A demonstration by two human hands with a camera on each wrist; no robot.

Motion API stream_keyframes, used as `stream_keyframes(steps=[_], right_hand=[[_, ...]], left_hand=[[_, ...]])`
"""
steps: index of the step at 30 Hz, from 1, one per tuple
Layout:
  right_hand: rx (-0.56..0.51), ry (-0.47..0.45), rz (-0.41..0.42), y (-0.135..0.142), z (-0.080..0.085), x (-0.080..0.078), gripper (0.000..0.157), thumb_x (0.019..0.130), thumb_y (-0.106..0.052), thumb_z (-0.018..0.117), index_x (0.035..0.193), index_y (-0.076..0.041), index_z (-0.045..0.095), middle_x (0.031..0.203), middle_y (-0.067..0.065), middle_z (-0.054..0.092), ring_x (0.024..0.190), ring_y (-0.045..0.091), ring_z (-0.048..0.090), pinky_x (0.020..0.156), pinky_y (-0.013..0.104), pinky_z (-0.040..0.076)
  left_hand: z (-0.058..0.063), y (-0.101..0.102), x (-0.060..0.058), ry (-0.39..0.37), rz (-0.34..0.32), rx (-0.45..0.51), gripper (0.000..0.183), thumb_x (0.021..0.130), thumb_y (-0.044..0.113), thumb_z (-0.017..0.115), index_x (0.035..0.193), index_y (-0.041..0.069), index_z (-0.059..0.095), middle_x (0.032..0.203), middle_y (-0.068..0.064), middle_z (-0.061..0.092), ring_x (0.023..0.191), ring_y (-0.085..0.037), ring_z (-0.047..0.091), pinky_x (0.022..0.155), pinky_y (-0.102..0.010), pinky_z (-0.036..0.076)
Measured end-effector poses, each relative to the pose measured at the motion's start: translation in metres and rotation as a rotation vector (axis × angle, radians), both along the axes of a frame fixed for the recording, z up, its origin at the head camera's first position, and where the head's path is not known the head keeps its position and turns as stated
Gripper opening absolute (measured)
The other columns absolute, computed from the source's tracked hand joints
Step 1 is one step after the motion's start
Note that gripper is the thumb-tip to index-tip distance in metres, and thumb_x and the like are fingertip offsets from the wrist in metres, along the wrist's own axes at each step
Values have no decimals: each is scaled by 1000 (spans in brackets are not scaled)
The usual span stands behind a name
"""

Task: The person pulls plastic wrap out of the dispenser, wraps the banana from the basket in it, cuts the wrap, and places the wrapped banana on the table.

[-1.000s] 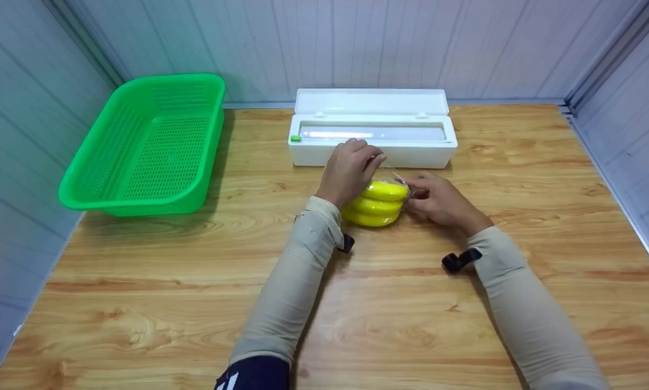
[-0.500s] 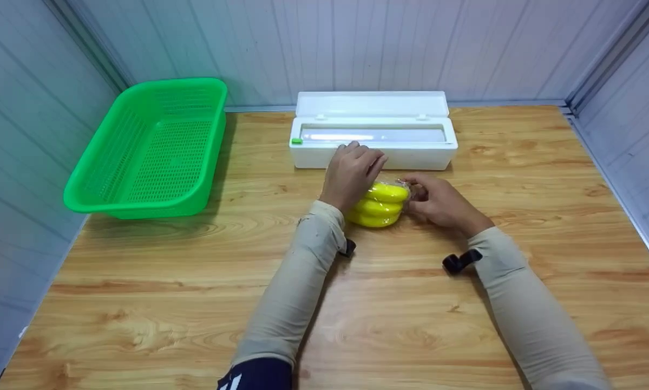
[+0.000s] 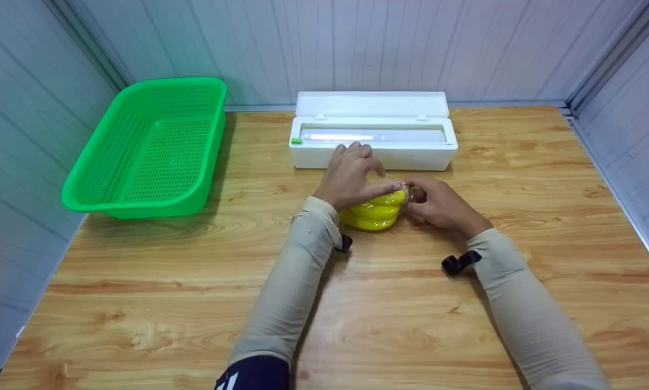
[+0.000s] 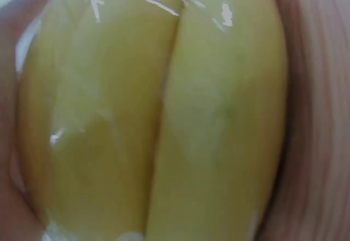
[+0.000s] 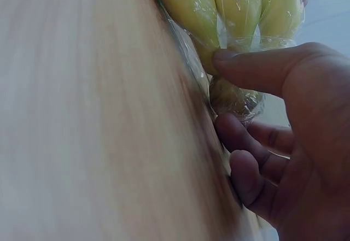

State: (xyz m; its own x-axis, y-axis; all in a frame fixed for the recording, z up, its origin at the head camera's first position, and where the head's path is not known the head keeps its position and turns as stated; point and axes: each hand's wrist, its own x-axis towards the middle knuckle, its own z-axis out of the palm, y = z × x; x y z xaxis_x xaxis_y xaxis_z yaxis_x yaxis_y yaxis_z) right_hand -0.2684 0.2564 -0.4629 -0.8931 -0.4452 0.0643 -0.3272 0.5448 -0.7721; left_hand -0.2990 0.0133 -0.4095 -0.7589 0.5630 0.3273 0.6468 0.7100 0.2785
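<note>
A bunch of yellow bananas (image 3: 372,218) wrapped in clear cling film (image 5: 269,43) lies on the wooden table. My left hand (image 3: 347,176) is over its far left side, with the thumb stretched along the top towards the stem end and the index finger bent apart from it. At the stem end, my right hand (image 3: 438,202) pinches the film-covered bunch between thumb (image 5: 254,69) and fingers. Film with bright glints covers the bananas (image 4: 219,110) in the left wrist view, where only a blurred strip of the hand shows.
Just beyond the hands stands a white cling film dispenser box (image 3: 419,158), its lid (image 3: 372,104) raised and a roll inside. A green plastic basket (image 3: 135,207) sits at the far left. Panel walls (image 3: 367,49) enclose the back and sides of the table (image 3: 389,319).
My left thumb has come away from the index finger and reached right across the bananas to the stem end. The right hand has kept its place there.
</note>
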Motion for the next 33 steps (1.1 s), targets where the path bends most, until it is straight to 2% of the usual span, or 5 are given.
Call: stream_keyframes(steps=[5, 10, 15, 23, 33], right_hand=[[-19, -13, -13, -1, 1, 1, 42, 94, -16, 70, 134, -9, 59, 117, 8, 68, 100, 22, 66, 86, 38, 52], [-7, -8, -36, -2, 3, 1, 41, 95, -20, 69, 134, -10, 58, 126, 9, 64, 110, 24, 63, 96, 44, 48], [-35, 7, -35, -2, 3, 0, 36, 94, -10, 65, 130, -7, 58, 121, 11, 66, 104, 24, 64, 90, 41, 49], [0, 52, -50, -6, 13, 5, 51, 89, -9, 66, 139, -10, 53, 123, 14, 51, 94, 27, 60, 80, 42, 50], [45, 307, -140, -16, 25, 13, 32, 90, -23, 69, 116, -5, 62, 108, 11, 57, 77, 21, 56, 65, 38, 46]], left_hand=[[5, 6, 3, -13, 37, -9, 34, 90, 53, 64, 97, 22, 75, 93, 6, 59, 97, -15, 50, 91, -42, 30], [1, 11, 5, 112, 38, -1, 23, 94, 40, 63, 93, 19, 73, 90, 6, 58, 95, -16, 52, 92, -44, 31], [-7, 14, 3, 260, -13, 58, 22, 97, 36, 62, 92, 17, 72, 86, 5, 58, 88, -18, 53, 89, -42, 33], [-13, 14, 2, 339, -55, 109, 20, 96, 33, 65, 91, 15, 71, 83, 4, 57, 83, -18, 51, 87, -42, 33], [-15, 14, 1, 348, -64, 101, 21, 98, 34, 62, 94, 15, 70, 86, 3, 59, 86, -19, 53, 88, -43, 33]])
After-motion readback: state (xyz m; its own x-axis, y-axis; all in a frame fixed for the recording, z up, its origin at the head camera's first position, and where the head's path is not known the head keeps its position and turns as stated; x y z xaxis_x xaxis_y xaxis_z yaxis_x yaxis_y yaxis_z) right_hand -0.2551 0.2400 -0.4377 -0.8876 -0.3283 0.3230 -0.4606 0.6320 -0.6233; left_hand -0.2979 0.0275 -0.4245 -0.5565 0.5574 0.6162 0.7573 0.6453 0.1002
